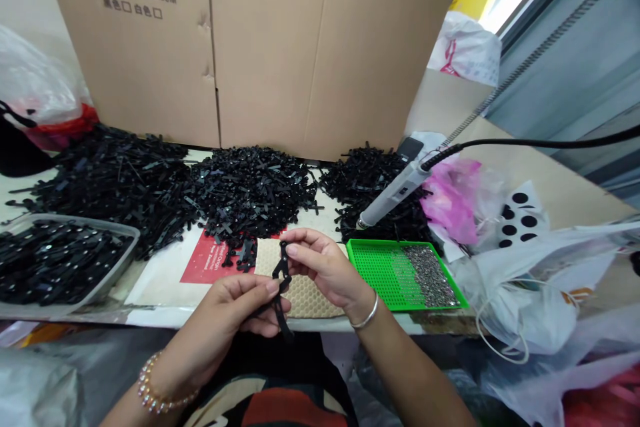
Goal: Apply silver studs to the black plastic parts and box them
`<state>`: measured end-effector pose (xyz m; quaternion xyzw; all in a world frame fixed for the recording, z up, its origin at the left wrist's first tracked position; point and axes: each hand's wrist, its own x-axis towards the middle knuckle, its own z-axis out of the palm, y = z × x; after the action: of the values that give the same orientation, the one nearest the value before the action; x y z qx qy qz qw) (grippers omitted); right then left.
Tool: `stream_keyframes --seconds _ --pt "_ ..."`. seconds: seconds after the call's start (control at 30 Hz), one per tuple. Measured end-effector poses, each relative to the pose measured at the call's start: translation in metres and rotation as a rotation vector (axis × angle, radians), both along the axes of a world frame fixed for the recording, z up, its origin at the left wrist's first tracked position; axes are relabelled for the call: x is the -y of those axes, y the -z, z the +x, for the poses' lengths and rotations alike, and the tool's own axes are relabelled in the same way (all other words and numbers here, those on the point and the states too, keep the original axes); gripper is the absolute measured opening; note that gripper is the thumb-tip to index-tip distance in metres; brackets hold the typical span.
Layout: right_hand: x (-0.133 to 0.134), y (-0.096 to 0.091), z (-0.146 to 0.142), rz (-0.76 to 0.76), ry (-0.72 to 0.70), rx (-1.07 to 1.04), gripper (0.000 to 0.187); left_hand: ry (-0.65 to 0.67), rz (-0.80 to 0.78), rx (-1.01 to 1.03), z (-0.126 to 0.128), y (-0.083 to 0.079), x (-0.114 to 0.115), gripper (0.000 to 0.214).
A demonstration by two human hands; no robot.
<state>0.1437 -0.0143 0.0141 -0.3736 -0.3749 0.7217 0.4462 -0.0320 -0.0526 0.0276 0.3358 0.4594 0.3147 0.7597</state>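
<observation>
A black plastic strap piece point(281, 273) hangs in the middle of the view, just above a tan honeycomb mat point(305, 290). The left hand point(231, 310) is curled narrowly around its lower part, and the right hand point(320, 267) pinches its upper end between thumb and fingertips. Those fingers cover part of the piece, so its full shape is hard to make out.

At 3 o'clock, just past the mat, sits a green perforated tray point(373, 273) with a bed of silver studs point(431, 273), too tiny to count. At 1 o'clock, a white corded applicator wand point(395, 195) lies against a heap of black pieces point(373, 183). A larger black heap point(250, 193) stands at 12 o'clock, and another point(115, 180) at 10 o'clock. At 9 o'clock is a clear plastic tub point(70, 219) of the same pieces, cut off by the frame. A red-and-white printed sheet point(210, 260) lies partly under the heap at 11 o'clock. A cardboard carton point(210, 47) blocks the view behind, and a pink plastic bag point(453, 200) and white plastic bags point(525, 300) crowd the right.
</observation>
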Motion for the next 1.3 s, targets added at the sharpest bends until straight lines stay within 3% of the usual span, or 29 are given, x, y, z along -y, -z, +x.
stream_keyframes --seconds 0.6,0.9,1.3 --pt "-0.018 -0.008 0.013 0.059 -0.116 0.179 0.029 0.004 0.222 -0.247 0.008 0.003 -0.009 0.023" --pt "-0.029 -0.011 0.02 0.097 -0.268 0.235 0.039 -0.044 0.172 -0.194 0.011 0.005 -0.013 0.022" --pt "-0.02 0.007 0.013 0.108 -0.093 0.153 0.038 -0.118 0.099 -0.127 0.012 0.006 -0.014 0.031"
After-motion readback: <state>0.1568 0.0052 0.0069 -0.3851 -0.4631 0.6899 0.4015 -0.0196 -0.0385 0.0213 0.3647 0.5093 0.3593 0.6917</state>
